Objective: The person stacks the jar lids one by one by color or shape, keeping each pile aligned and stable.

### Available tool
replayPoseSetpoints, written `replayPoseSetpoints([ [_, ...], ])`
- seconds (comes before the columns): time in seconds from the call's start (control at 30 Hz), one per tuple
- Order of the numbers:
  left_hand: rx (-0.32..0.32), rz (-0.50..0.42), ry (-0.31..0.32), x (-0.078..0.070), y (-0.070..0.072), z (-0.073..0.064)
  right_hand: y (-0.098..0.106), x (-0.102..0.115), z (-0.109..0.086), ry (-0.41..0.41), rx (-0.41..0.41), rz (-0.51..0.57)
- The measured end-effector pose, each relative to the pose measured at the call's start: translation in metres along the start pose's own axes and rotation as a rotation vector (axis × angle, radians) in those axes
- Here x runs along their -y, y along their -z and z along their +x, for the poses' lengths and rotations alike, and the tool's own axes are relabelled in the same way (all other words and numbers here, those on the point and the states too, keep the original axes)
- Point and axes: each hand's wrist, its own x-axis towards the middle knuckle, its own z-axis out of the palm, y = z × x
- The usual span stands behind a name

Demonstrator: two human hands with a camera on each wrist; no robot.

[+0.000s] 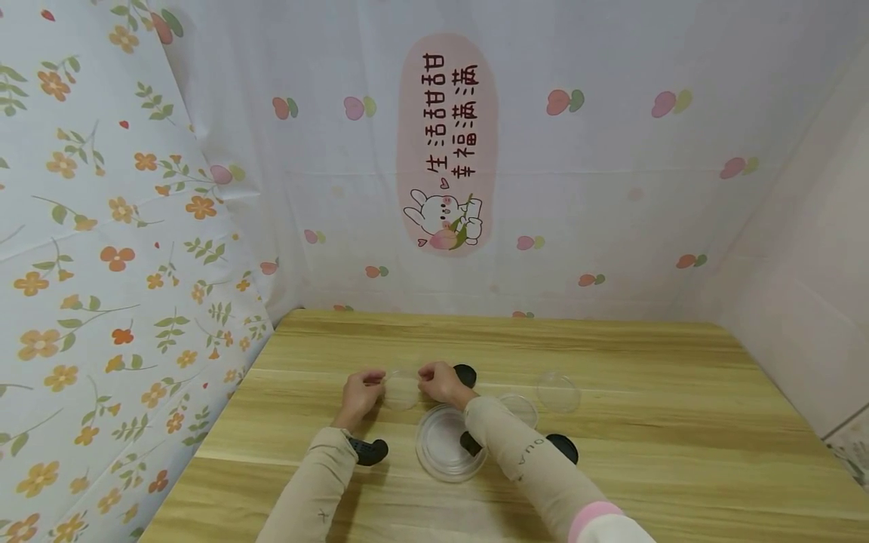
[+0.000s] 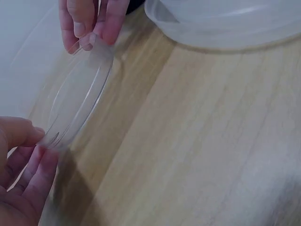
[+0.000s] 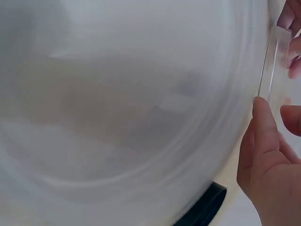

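left hand and right hand pinch a clear disc behind the large bowl; right of that bowl: two clear lids, a black disc; right sleeve partly hides it.

Both hands, left hand and right hand, bare. Left sleeve: long, beige, matte, lightly creased, small dark x-like mark on the forearm. Right sleeve: same beige, dark lettering running along it (reads roughly "QUA", rest too small to tell). Further up the right arm: pink band, then white fabric to the frame edge. Left wrist unit: black, curved body, rounded knob-like end, ribbed-looking section by the cuff. Right wrist unit: black, blocky (finer detail too small to make out).
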Motion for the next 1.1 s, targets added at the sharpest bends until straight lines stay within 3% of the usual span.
replayPoseSetpoints([
  [0.1,-0.012,-0.028,0.011,-0.004,-0.001,0.0,0.022,0.068,-0.05,-0.048,-0.006,0.06],
  [0.2,-0.02,-0.061,0.006,-0.009,-0.001,0.0,0.033,0.095,-0.071,-0.037,-0.015,0.125],
  [0.3,-0.011,-0.084,-0.031,-0.015,0.0,-0.001,0.04,0.1,-0.077,-0.009,-0.017,0.169],
  [0.47,0.03,-0.131,-0.059,-0.027,-0.001,-0.003,0.053,0.096,-0.075,-0.044,0.0,0.275],
  [0.7,0.079,-0.155,-0.092,-0.044,-0.008,-0.006,0.072,0.089,-0.074,-0.059,-0.031,0.263],
  [1.1,0.198,-0.16,-0.123,-0.06,-0.02,-0.016,0.092,0.084,-0.097,-0.056,-0.05,0.201],
])
